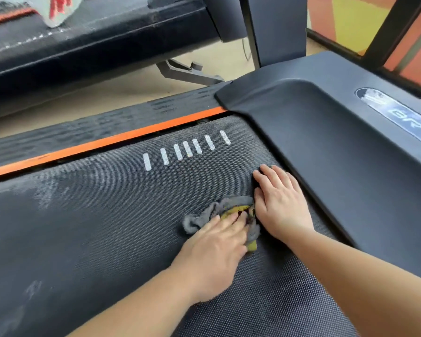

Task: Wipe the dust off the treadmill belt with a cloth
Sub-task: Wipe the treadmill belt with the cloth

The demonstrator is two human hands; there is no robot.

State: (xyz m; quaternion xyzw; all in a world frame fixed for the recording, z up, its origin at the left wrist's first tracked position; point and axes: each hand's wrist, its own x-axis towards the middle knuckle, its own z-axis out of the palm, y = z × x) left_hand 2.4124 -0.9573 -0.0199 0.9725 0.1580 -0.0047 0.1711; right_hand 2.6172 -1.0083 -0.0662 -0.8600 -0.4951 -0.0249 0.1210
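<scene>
The dark textured treadmill belt (107,227) fills the lower half of the view, with pale dust smears toward its left side. A crumpled grey and yellow cloth (204,216) lies on the belt near the motor cover. My left hand (216,249) presses flat on the cloth, fingers over its yellow part. My right hand (281,205) rests flat on the belt just right of the cloth, fingers spread, its edge touching the cloth.
The black motor cover (338,142) rises right of my hands. An orange side rail (107,142) borders the belt's far edge. White stripe markings (187,149) sit on the belt. A second treadmill (83,45) stands beyond a strip of floor.
</scene>
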